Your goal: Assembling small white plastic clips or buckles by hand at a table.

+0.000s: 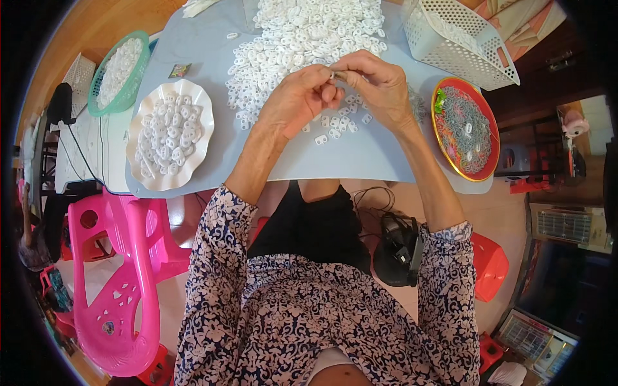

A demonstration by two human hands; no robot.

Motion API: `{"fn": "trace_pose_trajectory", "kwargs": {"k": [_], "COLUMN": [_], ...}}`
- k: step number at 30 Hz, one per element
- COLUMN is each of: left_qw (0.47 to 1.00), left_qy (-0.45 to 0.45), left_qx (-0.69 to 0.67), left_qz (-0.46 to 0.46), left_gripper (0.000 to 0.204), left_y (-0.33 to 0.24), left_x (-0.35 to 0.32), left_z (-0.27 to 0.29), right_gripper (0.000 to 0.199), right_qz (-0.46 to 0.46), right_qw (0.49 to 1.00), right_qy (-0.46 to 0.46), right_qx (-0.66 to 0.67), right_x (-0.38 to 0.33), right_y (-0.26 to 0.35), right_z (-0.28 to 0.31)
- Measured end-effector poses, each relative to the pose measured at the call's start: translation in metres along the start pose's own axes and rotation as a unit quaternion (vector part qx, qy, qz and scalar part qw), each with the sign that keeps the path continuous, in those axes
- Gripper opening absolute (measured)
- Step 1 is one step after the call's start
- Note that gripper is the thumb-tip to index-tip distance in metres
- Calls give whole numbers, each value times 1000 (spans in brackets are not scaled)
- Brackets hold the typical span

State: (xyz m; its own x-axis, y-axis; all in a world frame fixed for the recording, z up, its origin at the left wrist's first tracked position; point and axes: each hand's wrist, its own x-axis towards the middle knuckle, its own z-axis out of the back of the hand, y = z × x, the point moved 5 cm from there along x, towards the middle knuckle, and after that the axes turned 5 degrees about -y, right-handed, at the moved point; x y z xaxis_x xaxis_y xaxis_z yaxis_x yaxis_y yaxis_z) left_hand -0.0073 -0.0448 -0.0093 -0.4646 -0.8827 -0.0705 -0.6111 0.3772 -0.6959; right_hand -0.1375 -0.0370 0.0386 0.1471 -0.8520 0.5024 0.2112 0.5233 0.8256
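Both my hands meet above the table's middle, fingertips together in front of a heap of small white plastic pieces (309, 29). My left hand (297, 96) pinches something small at the fingertips, too small to make out. Against it, my right hand (376, 87) has its thumb and forefinger closed, also on something I cannot make out. Several loose white pieces (335, 122) lie just under the hands. Right of my right hand, a red, gold-rimmed plate (490, 122) holds many small grey bits (460, 112) and a few white pieces.
A scalloped white dish (136, 154) full of white pieces stands on the left of the grey table (296, 161). Beyond it is a green basket (96, 103); a perforated white basket (496, 64) stands far right. A pink plastic chair (151, 289) is at lower left.
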Motion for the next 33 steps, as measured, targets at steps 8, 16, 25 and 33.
{"fn": "trace_pose_trajectory", "kwargs": {"k": [8, 16, 25, 33], "left_qw": [988, 918, 939, 953], "left_qy": [-75, -80, -94, -186], "left_qx": [108, 352, 285, 124], "left_qz": [-80, -161, -169, -203], "left_gripper": [17, 19, 16, 19], "left_y": [-3, -9, -17, -26], "left_x": [-3, -8, -6, -10], "left_z": [-5, -7, -3, 12], "right_gripper": [10, 15, 16, 10], "right_qz": [-117, -159, -118, -17], "right_qw": [989, 986, 984, 959], "right_qy": [-58, -25, 13, 43], "right_qx": [64, -49, -135, -280], "right_x": [-5, 0, 20, 18], "right_y": [-12, -8, -13, -31], "right_z": [0, 1, 13, 11]}}
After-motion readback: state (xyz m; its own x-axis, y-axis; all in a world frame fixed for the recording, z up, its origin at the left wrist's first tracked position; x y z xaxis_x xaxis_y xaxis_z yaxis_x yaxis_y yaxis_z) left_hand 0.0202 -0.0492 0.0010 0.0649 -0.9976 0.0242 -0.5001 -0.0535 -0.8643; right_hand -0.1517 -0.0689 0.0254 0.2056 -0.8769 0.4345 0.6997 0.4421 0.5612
